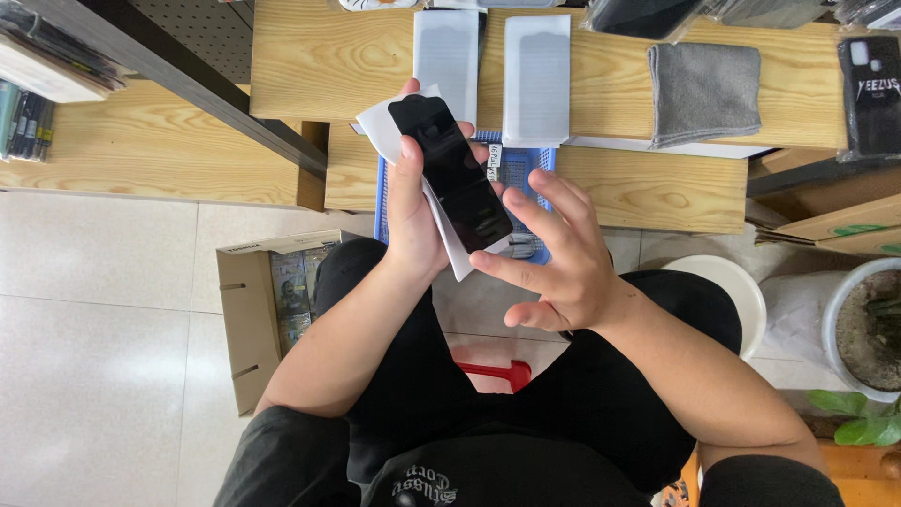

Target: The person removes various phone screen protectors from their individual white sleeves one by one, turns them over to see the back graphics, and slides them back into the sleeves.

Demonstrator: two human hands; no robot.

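At the centre of the frame we see the left hand [413,211] gripping a glossy black rectangular screen protector [450,174], rounded at the corners, together with a white paper sleeve [383,127] behind it. The right hand [554,253] is open, fingers spread, its fingertips just touching the panel's lower edge. Above, on the grained wooden bench [310,66], lie two matte white sleeves [537,80] and a soft grey cloth [704,92]. A blue plastic basket [522,174] sits under the hands. Pale tiled floor [94,357] opens at the left.
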